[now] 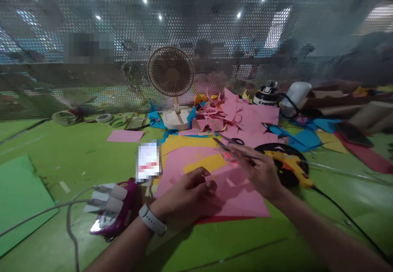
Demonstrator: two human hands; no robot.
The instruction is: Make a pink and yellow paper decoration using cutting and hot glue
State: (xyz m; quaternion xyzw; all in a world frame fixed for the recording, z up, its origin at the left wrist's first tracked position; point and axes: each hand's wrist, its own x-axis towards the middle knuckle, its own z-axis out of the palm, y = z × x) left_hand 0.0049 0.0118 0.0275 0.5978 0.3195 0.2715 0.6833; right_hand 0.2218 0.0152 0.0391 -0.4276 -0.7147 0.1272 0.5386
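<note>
the hands are apart at the center of the frame. the left hand (193,192) is over the pink sheet (245,196), fingers curled; whether it grips anything, i cannot tell. the right hand (260,169), right of center, has its fingers closed on a slim metal tool (221,144), partly hidden. a yellow paper piece (205,164) lies on the pink sheet, just beyond the left hand. right of center, a yellow glue gun (290,165) rests on a black round tray (281,146). pink scraps (239,114) are heaped at upper center beside a fan (171,71), all on the green worktop (82,157).
</note>
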